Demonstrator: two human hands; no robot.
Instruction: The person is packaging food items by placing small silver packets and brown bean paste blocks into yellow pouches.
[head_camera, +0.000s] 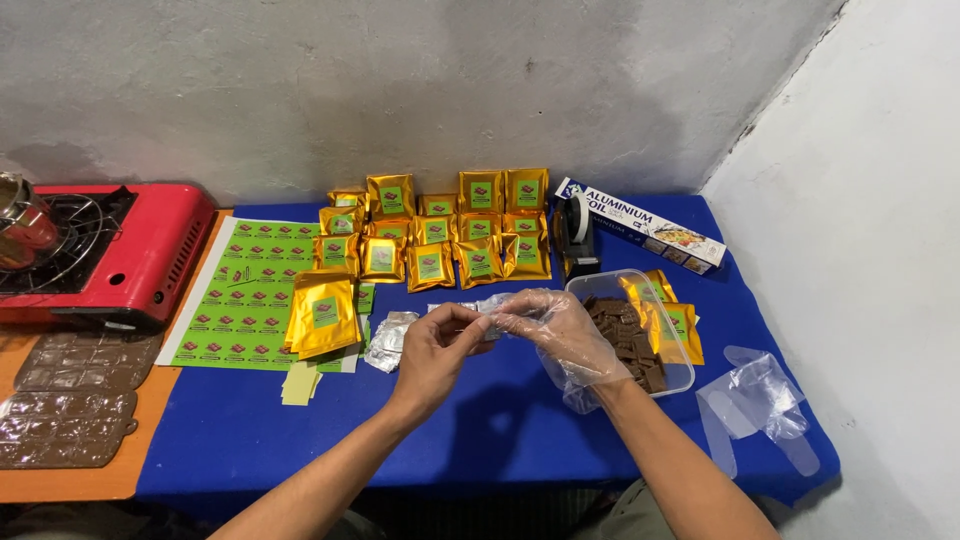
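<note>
The foil wrapper (478, 312) pinched between bare left hand (437, 352) and gloved right hand (560, 335) looks thin, so it could tear if tugged apart.

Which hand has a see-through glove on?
The right hand wears the clear plastic glove; the left hand is bare. Another loose glove lies on the blue table.

Red portable gas stove (120, 255) at far left, brown chocolate moulds (70, 400) below it, green sticker sheet (245, 295), rows of gold pouches (440, 235) along the wall, foil roll box (645, 225), black tape dispenser (575, 240), spare clear glove (760, 395) on blue tablecloth (500, 420)
</note>
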